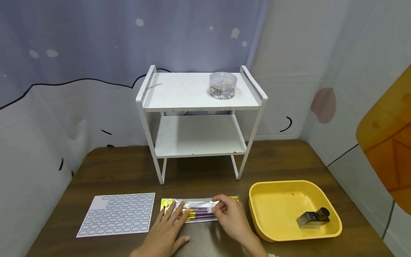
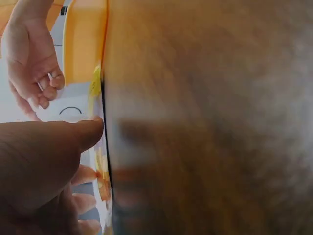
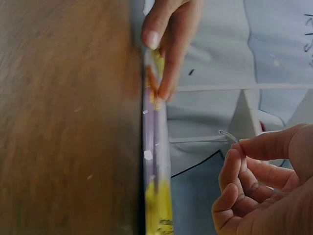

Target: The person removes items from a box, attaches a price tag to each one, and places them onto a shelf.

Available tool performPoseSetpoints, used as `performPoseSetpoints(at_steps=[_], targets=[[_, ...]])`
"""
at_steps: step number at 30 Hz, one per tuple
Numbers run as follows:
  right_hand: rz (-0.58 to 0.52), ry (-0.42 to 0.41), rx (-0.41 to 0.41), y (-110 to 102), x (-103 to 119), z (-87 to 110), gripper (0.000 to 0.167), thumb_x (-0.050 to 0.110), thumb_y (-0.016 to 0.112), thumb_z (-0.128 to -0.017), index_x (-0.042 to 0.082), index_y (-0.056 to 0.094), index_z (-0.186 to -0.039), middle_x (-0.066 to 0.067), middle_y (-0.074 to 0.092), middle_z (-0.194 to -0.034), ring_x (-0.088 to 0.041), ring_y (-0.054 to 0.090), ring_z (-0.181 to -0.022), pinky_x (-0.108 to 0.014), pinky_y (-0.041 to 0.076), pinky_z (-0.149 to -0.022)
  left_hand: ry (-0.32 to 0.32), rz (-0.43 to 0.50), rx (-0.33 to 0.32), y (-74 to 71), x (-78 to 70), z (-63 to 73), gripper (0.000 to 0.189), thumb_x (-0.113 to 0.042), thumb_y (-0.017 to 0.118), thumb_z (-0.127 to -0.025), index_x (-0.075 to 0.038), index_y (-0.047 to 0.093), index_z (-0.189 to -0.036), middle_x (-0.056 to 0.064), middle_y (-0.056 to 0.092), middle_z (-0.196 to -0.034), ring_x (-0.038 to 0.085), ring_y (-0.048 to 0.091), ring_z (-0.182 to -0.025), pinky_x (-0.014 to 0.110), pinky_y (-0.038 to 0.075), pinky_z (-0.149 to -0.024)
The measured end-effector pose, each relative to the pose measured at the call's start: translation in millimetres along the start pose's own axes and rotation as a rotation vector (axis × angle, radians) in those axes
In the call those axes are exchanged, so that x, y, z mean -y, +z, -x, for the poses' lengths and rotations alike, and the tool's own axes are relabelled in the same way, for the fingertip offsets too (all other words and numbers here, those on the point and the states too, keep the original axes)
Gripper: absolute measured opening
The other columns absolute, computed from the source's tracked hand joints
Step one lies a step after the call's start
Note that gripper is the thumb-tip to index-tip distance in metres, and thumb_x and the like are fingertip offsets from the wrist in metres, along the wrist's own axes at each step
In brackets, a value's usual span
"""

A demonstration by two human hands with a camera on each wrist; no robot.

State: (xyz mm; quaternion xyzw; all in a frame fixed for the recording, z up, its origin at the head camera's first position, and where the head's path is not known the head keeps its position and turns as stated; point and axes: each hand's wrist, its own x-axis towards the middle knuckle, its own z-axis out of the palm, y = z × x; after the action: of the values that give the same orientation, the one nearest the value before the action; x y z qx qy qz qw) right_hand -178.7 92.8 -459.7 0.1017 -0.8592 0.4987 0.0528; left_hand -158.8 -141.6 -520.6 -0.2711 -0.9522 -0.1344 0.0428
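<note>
A flat clear plastic pack [image 1: 200, 215] of slim purple sticks with gold and orange ends, which look like paintbrushes, lies on the table. My left hand [image 1: 167, 230] rests on its left part, fingers spread and straight. Over the right part, my right hand [image 1: 232, 217] pinches a small white label [image 3: 228, 136] between thumb and forefinger. In the right wrist view that label stands apart from the pack's face. The sheet of labels [image 1: 118, 215], with bare spaces at its upper left, lies to the left of the pack.
To the right stands a yellow tray [image 1: 273, 210] with a dark-capped glass bottle [image 1: 313, 218] lying in it. Behind the pack is a white two-tier rack [image 1: 183, 91]. On its top shelf sits a clear round jar [image 1: 222, 85] bearing a small label.
</note>
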Motion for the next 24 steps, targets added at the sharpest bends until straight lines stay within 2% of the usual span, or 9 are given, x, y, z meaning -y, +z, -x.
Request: performPoseSetpoints(at_steps=[5,12,19,24], targets=[[0.101,0.003,-0.020,5,-10,-5.5,0.019,-0.005,0.069,-0.080,-0.001,0.071,-0.099,0.003,0.065,-0.067,0.002,0.054,-0.056,-0.019,0.043,-0.051,-0.033,0.025,0.061,1.2,-1.9,-0.3,0.073,-0.053,0.065,-0.089,-0.010,0.050,-0.146,0.016,0.039,-0.158,0.043,0.033,-0.146,0.065,0.033,-0.110],[0.341,-0.033,-0.078,11,-18,-13.7,0.019,-0.001,0.071,-0.077,0.004,0.072,-0.095,0.007,0.068,-0.064,-0.001,0.056,-0.056,-0.024,0.044,-0.057,-0.037,0.037,0.112,0.4,-3.4,-1.8,0.075,-0.054,0.065,-0.089,-0.009,0.049,-0.147,0.018,0.039,-0.157,0.044,0.034,-0.145,0.067,0.031,-0.111],[0.523,-0.118,-0.140,19,-14,-18.7,0.020,-0.002,0.070,-0.069,0.003,0.072,-0.087,0.010,0.052,-0.051,-0.008,0.050,-0.051,-0.027,0.042,-0.049,-0.040,0.047,0.122,-2.0,-4.1,-1.6,0.075,-0.053,0.065,-0.089,-0.009,0.049,-0.147,0.018,0.038,-0.158,0.044,0.034,-0.145,0.067,0.031,-0.111],[0.564,-0.151,-0.142,31,-12,-18.0,0.016,-0.004,0.072,-0.066,0.003,0.067,-0.079,0.004,0.048,-0.052,-0.013,0.047,-0.050,-0.028,0.036,-0.044,-0.041,0.045,0.121,-2.0,-4.0,-1.4,0.074,-0.053,0.066,-0.089,-0.009,0.050,-0.146,0.018,0.038,-0.158,0.044,0.034,-0.145,0.066,0.031,-0.111]])
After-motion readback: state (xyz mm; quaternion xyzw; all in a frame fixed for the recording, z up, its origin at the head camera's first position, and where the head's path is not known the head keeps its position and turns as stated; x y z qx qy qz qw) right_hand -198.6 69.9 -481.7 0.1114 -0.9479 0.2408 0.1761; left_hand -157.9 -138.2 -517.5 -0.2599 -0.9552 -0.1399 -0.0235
